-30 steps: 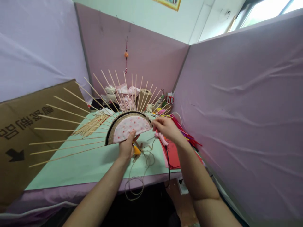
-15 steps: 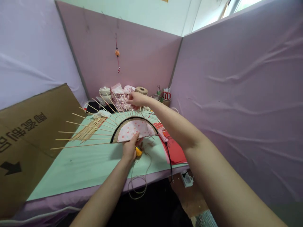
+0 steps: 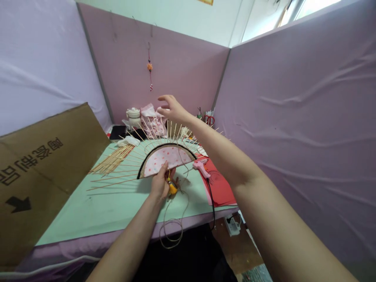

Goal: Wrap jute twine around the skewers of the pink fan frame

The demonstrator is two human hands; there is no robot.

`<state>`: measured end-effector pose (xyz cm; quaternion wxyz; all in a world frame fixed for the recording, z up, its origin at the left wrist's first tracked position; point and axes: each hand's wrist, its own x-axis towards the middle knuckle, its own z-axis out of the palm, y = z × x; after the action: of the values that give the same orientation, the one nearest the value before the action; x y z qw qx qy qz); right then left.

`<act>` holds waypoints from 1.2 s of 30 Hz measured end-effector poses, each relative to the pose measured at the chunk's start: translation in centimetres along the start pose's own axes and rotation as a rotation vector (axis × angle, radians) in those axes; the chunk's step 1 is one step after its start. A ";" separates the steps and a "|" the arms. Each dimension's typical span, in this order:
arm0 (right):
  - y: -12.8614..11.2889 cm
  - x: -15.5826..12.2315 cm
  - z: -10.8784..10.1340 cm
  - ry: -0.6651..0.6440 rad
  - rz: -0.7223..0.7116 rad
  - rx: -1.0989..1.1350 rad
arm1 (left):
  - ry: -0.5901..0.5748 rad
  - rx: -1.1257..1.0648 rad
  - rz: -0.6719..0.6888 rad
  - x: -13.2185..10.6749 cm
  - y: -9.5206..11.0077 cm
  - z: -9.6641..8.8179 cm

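Observation:
A half-round fan (image 3: 167, 158) with pale pink dotted cloth, a dark curved edge and thin wooden sticks radiating outward is held over the table. My left hand (image 3: 160, 183) grips its straight lower edge, thumb on the cloth and fingers underneath. Beneath that hand hangs a yellow tassel (image 3: 172, 188). Thin twine (image 3: 181, 222) runs over the cloth's right part and drops in loops past the table's front edge. My right hand (image 3: 174, 109) is raised above the far stick tips, its fingers apart, and I see nothing in it.
Loose sticks (image 3: 116, 158) lie at left beside a cardboard sheet (image 3: 55, 172). A pink glue gun (image 3: 202, 167) rests on red paper (image 3: 220, 188) at right, its cable hanging off the edge. A white jar (image 3: 133, 116) and a pink cloth bundle (image 3: 152, 125) stand behind.
My right hand has risen from among the upper sticks, and its fingers have opened. The fan has turned slightly in my left hand's grip, its left sticks now reaching less far left.

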<state>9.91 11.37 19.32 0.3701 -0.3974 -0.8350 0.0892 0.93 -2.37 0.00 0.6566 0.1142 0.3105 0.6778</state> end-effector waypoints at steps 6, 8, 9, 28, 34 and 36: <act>2.5 2.6 -1.2 0.165 0.146 0.205 | 0.006 -0.001 -0.050 -0.4 0.0 0.2; 2.5 4.6 -1.3 0.243 0.165 0.345 | -0.001 0.003 -0.075 -0.5 -0.2 0.3; 2.3 5.6 -1.3 0.258 0.173 0.415 | -0.010 0.005 -0.085 -0.5 -0.3 0.3; -0.2 -10.8 -2.0 -0.134 0.243 -0.178 | 0.072 -0.189 0.088 -0.5 0.1 0.8; 1.9 -13.0 0.4 -0.083 0.297 -0.009 | 0.061 -0.133 0.162 -0.6 -0.1 0.8; 2.3 -12.8 0.8 -0.079 0.302 0.000 | 0.046 -0.123 0.180 -0.7 -0.2 0.8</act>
<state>15.95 3.74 10.71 0.3192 -0.5145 -0.7797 0.1593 1.64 -2.81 0.63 0.5916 0.0855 0.2718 0.7542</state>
